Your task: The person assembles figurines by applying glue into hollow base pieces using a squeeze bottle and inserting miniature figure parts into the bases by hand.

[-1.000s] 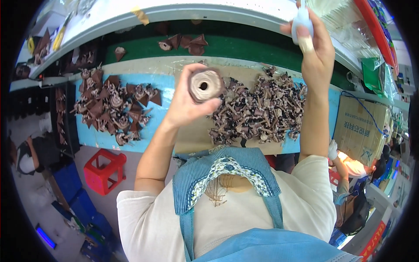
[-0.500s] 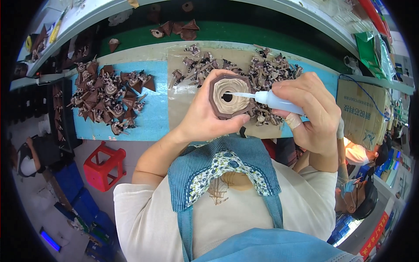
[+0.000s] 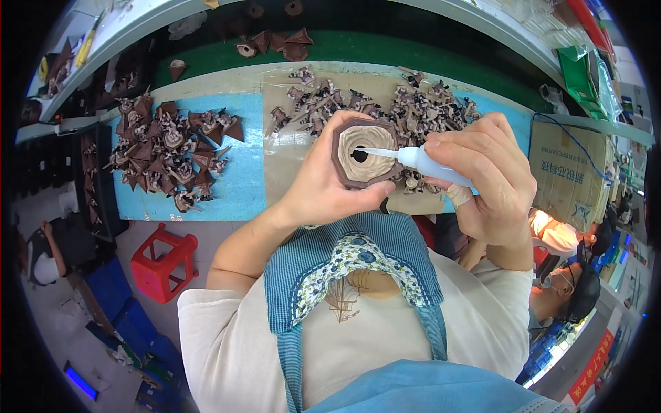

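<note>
My left hand [image 3: 334, 172] is wrapped round a brown eight-sided piece [image 3: 350, 177], whose beige, rippled face with a dark central hole is turned up. My right hand [image 3: 492, 172] grips a pale blue-white squeeze bottle [image 3: 430, 167] with a long thin nozzle. The nozzle tip lies over the dark hole; whether it touches the surface I cannot tell. Beyond my hands, small brown and beige figure parts [image 3: 323, 103] lie heaped on the worktop. A bandage wraps one finger of my right hand.
To the left, more brown figures with pointed pieces [image 3: 162, 148] are piled on a blue mat [image 3: 248, 175]. Loose brown cones [image 3: 296, 51] lie on the green strip at the back. A red stool [image 3: 165, 261] stands lower left, a cardboard box [image 3: 568, 172] at right. Co-workers sit nearby.
The bottle and my right hand have shifted very slightly, with the nozzle still over the hole. At the right, a co-worker's head and arm have moved.
</note>
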`<state>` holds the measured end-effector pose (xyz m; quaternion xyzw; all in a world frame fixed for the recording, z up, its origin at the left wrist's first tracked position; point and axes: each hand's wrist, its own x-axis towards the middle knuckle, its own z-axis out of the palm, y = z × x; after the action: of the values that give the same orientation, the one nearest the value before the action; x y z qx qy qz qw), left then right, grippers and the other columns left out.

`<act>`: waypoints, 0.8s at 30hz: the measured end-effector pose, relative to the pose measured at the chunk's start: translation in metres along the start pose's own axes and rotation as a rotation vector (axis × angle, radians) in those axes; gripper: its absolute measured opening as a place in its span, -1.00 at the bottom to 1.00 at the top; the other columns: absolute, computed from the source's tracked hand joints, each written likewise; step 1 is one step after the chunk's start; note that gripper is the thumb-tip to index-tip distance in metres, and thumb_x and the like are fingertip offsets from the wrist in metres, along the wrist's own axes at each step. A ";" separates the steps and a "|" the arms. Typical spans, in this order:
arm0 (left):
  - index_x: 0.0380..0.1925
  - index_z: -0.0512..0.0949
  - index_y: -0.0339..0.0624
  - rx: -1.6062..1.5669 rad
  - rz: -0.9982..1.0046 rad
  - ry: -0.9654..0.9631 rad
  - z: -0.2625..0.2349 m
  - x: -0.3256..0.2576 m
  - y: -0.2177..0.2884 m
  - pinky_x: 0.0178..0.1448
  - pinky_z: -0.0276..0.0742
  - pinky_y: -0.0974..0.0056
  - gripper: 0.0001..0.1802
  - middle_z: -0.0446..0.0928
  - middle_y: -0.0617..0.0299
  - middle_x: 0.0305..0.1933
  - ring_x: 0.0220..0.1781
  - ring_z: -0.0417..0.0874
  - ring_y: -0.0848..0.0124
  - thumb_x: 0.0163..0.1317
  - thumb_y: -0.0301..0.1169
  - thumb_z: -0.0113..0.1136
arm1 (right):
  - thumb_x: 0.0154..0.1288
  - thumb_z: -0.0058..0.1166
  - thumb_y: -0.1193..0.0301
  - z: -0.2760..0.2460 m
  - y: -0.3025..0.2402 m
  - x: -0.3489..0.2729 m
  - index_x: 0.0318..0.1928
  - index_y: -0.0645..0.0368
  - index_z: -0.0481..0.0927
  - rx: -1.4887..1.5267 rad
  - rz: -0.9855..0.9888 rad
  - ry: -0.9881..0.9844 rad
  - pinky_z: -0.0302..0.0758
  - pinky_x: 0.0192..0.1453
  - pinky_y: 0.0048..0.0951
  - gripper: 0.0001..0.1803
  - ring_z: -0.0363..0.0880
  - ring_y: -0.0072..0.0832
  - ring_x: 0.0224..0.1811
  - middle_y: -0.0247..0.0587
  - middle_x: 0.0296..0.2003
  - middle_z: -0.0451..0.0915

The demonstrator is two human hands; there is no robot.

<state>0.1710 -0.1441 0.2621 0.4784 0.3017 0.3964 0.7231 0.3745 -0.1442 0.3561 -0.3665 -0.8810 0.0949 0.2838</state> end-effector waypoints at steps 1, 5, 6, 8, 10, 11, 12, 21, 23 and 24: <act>0.11 0.18 -0.25 -0.007 0.000 0.000 0.000 0.001 0.000 0.19 0.38 0.31 -0.22 0.42 0.18 -0.02 0.08 0.44 0.46 -0.12 -0.51 0.41 | -0.13 0.20 0.54 0.000 0.000 0.001 -0.28 0.31 0.60 0.000 0.010 -0.008 0.34 -0.34 -0.34 -0.71 0.51 -0.26 -0.46 -0.04 -0.38 0.63; 0.10 0.17 -0.26 0.020 -0.002 0.008 -0.003 0.005 -0.001 0.16 0.40 0.32 -0.22 0.43 0.18 -0.03 0.05 0.46 0.46 -0.12 -0.51 0.41 | -0.44 0.00 0.60 0.005 0.007 0.005 -0.30 0.37 0.56 0.005 -0.028 0.024 0.27 -0.38 -0.35 -0.54 0.49 -0.25 -0.47 -0.06 -0.40 0.59; 0.09 0.19 -0.26 0.000 -0.012 0.027 -0.004 0.006 -0.002 0.13 0.42 0.32 -0.23 0.44 0.19 -0.05 0.02 0.48 0.46 -0.12 -0.51 0.41 | -0.27 0.12 0.57 0.005 0.010 0.004 -0.27 0.34 0.57 0.018 -0.004 -0.005 0.31 -0.35 -0.36 -0.62 0.50 -0.28 -0.44 -0.05 -0.39 0.61; 0.08 0.20 -0.26 -0.018 -0.026 0.053 -0.008 0.007 -0.003 0.11 0.45 0.32 -0.25 0.45 0.21 -0.07 -0.01 0.50 0.47 -0.12 -0.51 0.41 | -0.10 0.25 0.53 0.007 0.016 0.004 -0.25 0.32 0.58 0.039 0.018 -0.036 0.35 -0.32 -0.37 -0.69 0.52 -0.30 -0.42 -0.03 -0.39 0.62; 0.04 0.25 -0.27 0.128 -0.016 0.085 -0.015 0.010 -0.002 0.05 0.49 0.31 -0.29 0.49 0.16 -0.12 -0.06 0.55 0.42 -0.12 -0.47 0.42 | -0.19 0.19 0.64 0.010 0.022 0.000 -0.31 0.32 0.58 0.238 0.315 0.077 0.45 -0.30 -0.38 -0.71 0.55 -0.31 -0.42 -0.08 -0.41 0.60; 0.04 0.25 -0.27 0.130 -0.020 0.090 -0.020 0.011 0.000 0.05 0.49 0.31 -0.29 0.49 0.16 -0.12 -0.06 0.55 0.42 -0.12 -0.47 0.42 | -0.03 0.30 0.54 0.010 0.031 -0.001 -0.23 0.32 0.56 0.375 0.448 0.090 0.52 -0.22 -0.44 -0.70 0.59 -0.40 -0.34 -0.12 -0.39 0.61; 0.04 0.25 -0.27 0.318 -0.029 0.103 -0.025 0.014 0.004 0.06 0.48 0.31 -0.28 0.49 0.14 -0.09 -0.05 0.56 0.38 -0.13 -0.48 0.43 | 0.09 0.25 0.51 0.012 0.041 -0.003 -0.16 0.32 0.52 0.528 0.542 0.180 0.53 -0.19 -0.48 -0.71 0.60 -0.47 -0.26 -0.17 -0.34 0.61; 0.21 0.19 -0.32 1.135 0.324 0.181 -0.066 0.034 0.028 0.06 0.44 0.21 -0.23 0.38 -0.03 0.02 0.07 0.44 0.13 -0.05 -0.52 0.29 | 0.19 0.09 0.55 0.026 0.195 0.089 -0.01 0.32 0.43 0.604 0.452 0.594 0.45 -0.03 -0.52 -0.66 0.58 -0.47 -0.20 -0.21 -0.21 0.58; 0.22 0.18 -0.33 1.027 0.331 0.219 -0.069 0.034 0.023 0.08 0.45 0.22 -0.24 0.36 -0.02 0.05 0.08 0.43 0.13 -0.04 -0.55 0.26 | 0.15 0.13 0.54 0.032 0.227 0.101 0.00 0.33 0.43 0.376 0.392 0.620 0.46 -0.02 -0.49 -0.62 0.60 -0.43 -0.21 -0.18 -0.20 0.60; 0.23 0.17 -0.34 0.917 0.339 0.269 -0.070 0.032 0.022 0.10 0.45 0.23 -0.25 0.34 -0.01 0.08 0.09 0.42 0.13 -0.02 -0.58 0.24 | 0.15 0.13 0.54 0.036 0.223 0.106 0.00 0.33 0.43 0.383 0.396 0.619 0.46 -0.02 -0.49 -0.62 0.60 -0.43 -0.21 -0.18 -0.20 0.60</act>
<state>0.1241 -0.0796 0.2559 0.7338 0.4533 0.3929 0.3188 0.4255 0.0910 0.2886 -0.4806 -0.6330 0.1948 0.5748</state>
